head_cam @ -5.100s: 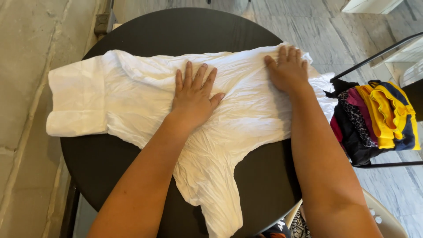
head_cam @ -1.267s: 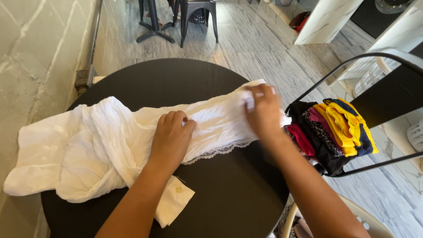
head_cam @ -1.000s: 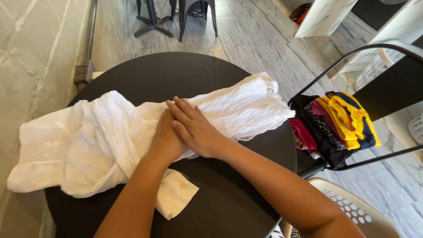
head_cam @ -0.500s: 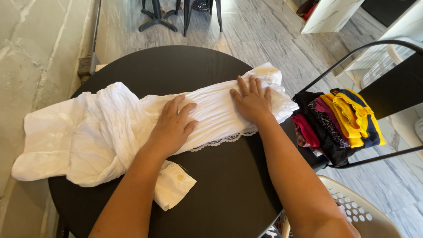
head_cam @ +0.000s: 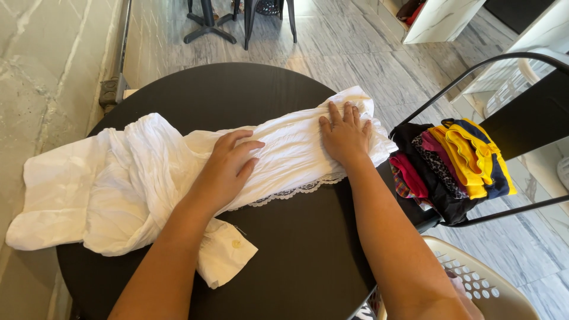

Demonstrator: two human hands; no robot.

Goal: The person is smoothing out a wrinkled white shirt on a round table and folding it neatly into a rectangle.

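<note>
White garment [head_cam: 178,178] lying on round black table [head_cam: 284,261], folded into a long band, long axis running left-right with a slight upward tilt toward the right. Left end bunching wide and hanging past the table edge; right end narrowing, pointing at the chair [head_cam: 521,130]. Lace trim showing along the lower edge, cuff with button sticking out below. Left hand [head_cam: 228,169] pressing flat on the middle, fingers [head_cam: 240,142] loosely spread, gripping nothing. Right hand [head_cam: 345,135] pressing flat near the right end, fingers extended, gripping nothing. Folded clothes [head_cam: 453,166] stacking on chair, basket [head_cam: 474,284] below.
</note>
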